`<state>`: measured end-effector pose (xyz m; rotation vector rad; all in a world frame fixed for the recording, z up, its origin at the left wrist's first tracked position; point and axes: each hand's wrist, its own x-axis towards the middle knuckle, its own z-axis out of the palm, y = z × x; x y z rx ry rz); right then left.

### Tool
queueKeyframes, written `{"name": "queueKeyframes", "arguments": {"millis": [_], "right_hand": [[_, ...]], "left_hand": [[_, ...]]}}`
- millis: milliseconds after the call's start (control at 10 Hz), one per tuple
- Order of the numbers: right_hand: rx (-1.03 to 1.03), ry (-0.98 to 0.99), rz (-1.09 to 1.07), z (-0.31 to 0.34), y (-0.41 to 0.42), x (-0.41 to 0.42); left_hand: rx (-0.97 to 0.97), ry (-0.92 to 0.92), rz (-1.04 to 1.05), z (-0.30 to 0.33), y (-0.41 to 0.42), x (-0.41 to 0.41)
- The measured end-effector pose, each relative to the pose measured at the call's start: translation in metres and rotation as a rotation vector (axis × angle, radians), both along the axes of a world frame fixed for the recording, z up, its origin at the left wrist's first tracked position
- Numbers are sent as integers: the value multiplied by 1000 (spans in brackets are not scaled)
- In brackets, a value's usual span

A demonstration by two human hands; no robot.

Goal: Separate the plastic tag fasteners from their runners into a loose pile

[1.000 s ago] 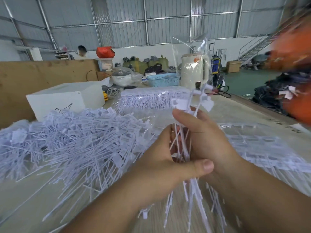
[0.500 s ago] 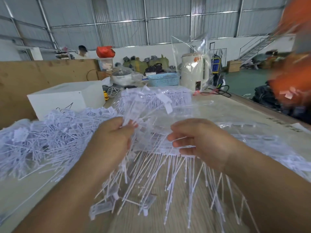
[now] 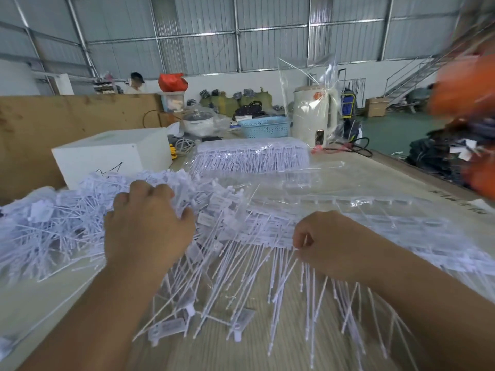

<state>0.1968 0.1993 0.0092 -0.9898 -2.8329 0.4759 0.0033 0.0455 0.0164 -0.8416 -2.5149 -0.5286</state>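
1. Left hand (image 3: 146, 231) rests, fingers curled, on the loose pile of fasteners (image 3: 61, 223) at the desk's (image 3: 267, 330) left edge; whether it grips any is unclear.
2. Right hand (image 3: 329, 242) pinches the runner strip (image 3: 265, 234) mid-desk; next, probably strip more off.

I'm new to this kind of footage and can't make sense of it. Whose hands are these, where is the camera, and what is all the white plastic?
There is no machine here: a person works with bare hands, and the single camera sits on their head, looking forward and down. The white plastic is tag fasteners. The left hand rests on the loose pile of separated ones on the wooden table. The right hand has its grip pinched on a strip of fasteners still joined to their runner, stems hanging toward the camera. Farther back lie a bagged bundle of fasteners, a white box, a blue basket and a cream kettle.
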Motion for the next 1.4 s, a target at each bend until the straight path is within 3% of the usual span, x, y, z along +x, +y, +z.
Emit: {"name": "queueKeyframes", "arguments": {"millis": [200,400,500,700,900,1000,1200,1400], "right_hand": [[-61,-60,72,-4,5,0],[-8,-22,72,-9,7,-1],[2,-25,84,-11,5,-2],[92,26,130,-7,3,-2],[151,164,247,-13,-3,-4],[136,140,349,-17,-8,-4],[218,241,388,-11,-12,-4],[49,399,481,5,-25,1]], "left_hand": [[-228,-57,-54,-12,12,3],[-122,4,-212,-13,11,12],[-261,-35,-296,-25,17,19],[-274,36,-279,-30,20,14],[-167,74,-403,-33,22,23],[-161,94,-468,-36,25,28],[69,173,-595,-28,22,42],[116,35,-744,-20,15,56]]}}
